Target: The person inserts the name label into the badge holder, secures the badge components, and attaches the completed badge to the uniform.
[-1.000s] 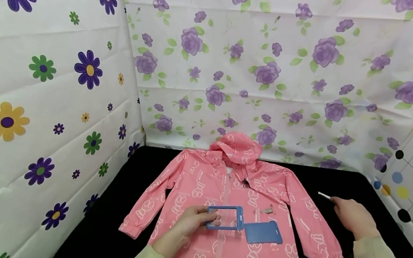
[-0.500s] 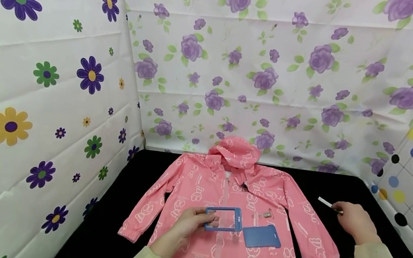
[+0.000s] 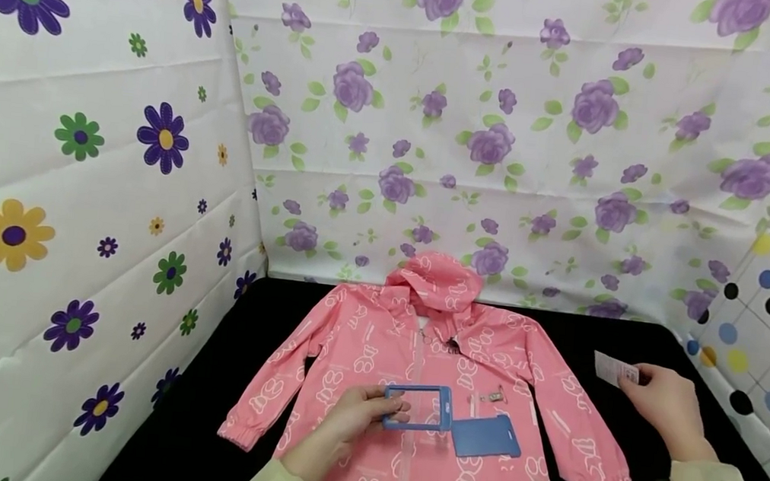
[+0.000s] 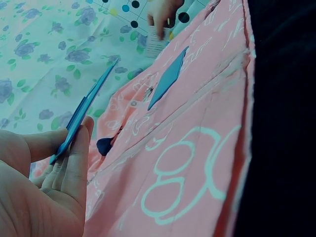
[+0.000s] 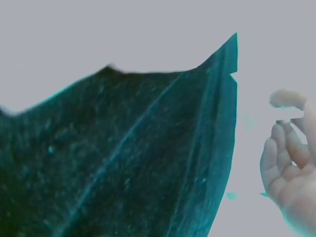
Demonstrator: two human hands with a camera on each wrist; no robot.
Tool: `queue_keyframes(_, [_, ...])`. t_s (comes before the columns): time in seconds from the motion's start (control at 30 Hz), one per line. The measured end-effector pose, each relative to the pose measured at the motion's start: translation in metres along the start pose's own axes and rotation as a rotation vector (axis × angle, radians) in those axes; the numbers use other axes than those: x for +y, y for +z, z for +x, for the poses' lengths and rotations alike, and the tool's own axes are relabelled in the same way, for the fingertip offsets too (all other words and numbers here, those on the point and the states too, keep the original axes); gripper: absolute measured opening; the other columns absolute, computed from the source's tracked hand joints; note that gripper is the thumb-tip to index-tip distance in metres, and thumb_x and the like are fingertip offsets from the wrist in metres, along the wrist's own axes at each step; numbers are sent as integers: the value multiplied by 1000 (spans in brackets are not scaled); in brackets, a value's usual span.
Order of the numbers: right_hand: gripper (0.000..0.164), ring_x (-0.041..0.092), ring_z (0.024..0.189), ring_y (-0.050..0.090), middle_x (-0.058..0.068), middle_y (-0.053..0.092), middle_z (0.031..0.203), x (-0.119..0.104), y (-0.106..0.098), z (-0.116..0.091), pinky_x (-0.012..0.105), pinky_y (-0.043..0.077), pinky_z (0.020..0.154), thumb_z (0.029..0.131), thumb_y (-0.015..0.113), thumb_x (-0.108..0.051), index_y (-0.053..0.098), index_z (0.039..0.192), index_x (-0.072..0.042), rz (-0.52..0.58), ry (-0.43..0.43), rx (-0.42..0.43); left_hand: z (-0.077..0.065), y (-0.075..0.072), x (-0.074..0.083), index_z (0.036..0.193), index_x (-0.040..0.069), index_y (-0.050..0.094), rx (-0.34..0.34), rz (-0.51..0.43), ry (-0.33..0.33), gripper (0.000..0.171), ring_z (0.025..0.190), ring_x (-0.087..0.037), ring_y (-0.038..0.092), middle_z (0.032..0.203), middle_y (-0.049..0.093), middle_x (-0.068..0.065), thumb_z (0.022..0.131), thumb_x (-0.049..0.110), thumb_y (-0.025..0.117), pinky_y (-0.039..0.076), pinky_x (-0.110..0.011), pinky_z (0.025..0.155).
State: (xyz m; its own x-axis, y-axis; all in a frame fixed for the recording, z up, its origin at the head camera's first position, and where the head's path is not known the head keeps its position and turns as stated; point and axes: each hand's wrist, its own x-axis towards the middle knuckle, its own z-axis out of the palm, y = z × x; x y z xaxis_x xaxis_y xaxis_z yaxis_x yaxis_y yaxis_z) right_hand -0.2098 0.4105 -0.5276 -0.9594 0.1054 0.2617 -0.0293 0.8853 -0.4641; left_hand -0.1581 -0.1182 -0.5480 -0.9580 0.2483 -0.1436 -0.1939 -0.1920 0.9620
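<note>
My left hand [image 3: 350,419] pinches the left end of a blue card-holder frame [image 3: 446,408] between thumb and fingers, above a pink hooded jacket [image 3: 364,323]. In the left wrist view the frame [image 4: 83,114] appears nearly edge-on. A flat blue panel [image 3: 485,438], apparently the holder's other half, lies on the jacket right of the frame. Over the dark table at the right, my right hand [image 3: 666,403] pinches a thin whitish card [image 3: 613,367] with printing too small to read. The right wrist view is washed out; my right hand [image 5: 291,168] shows there, but the card is unclear.
A small metal badge clip [image 3: 496,396] lies on the jacket just behind the panel. Black cloth [image 3: 575,341] covers the table around the jacket. Flower-patterned sheets [image 3: 448,147] stand at the back and left, and a dotted one [image 3: 768,335] at the right.
The card in my right hand has turned from edge-on to showing its printed face. My left hand keeps the frame in nearly the same place.
</note>
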Motion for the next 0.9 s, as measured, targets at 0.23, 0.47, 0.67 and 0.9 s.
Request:
queue_keyframes(0.23, [46, 27, 70, 60, 11, 71, 82, -30, -6, -9, 38, 47, 58, 107, 65, -43, 75, 106, 2, 105, 13, 43, 2, 3, -1, 130, -21, 60, -1, -13, 4, 39, 92, -22, 80, 113, 76, -27, 100, 2, 72, 65, -34, 87])
queue_keyframes(0.47, [56, 10, 77, 67, 10, 76, 97, -60, -8, -22, 26, 57, 61, 110, 59, -47, 69, 126, 6, 356, 116, -91, 2, 5, -6, 126, -21, 60, -13, -62, -2, 34, 90, -21, 80, 108, 78, -24, 100, -1, 71, 65, -34, 87])
queue_keyframes(0.67, [62, 10, 83, 71, 16, 75, 110, -83, -3, -29, 23, 62, 70, 107, 68, -43, 61, 138, 11, 472, 126, -124, 4, 6, -6, 128, -21, 58, -15, -68, -7, 36, 92, -22, 80, 109, 77, -24, 100, -1, 70, 65, -33, 88])
queue_keyframes(0.9, [68, 16, 90, 75, 19, 76, 116, -104, 6, -39, 30, 65, 75, 105, 71, -41, 54, 144, 11, 565, 159, -177, 5, 8, -5, 133, -22, 55, -20, -59, -12, 41, 93, -20, 79, 111, 77, -24, 101, 1, 69, 64, -31, 87])
